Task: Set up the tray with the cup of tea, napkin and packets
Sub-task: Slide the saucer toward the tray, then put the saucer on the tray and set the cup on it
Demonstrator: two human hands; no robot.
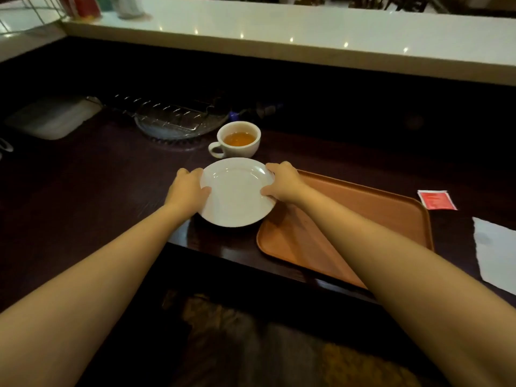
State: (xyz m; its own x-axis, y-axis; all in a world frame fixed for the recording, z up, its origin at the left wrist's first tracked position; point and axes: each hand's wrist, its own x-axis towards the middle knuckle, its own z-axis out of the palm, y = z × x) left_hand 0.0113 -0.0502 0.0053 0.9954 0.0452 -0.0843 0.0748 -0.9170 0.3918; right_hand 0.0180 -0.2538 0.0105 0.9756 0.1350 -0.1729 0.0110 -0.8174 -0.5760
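Both hands, left (190,188) and right (282,181), clasp the round white saucer (237,194); tilting it far could knock the tea-filled white cup (239,139).

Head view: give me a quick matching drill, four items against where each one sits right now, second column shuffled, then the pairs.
Items:
1. saucer
2. cup of tea
3. red packet
4. napkin

Places:
A. on the counter right of the tray, nearer the person
B. gripped by left hand and right hand
C. on the counter right of the tray's far corner
D. on the counter just beyond the saucer

Pairs: 1-B, 2-D, 3-C, 4-A
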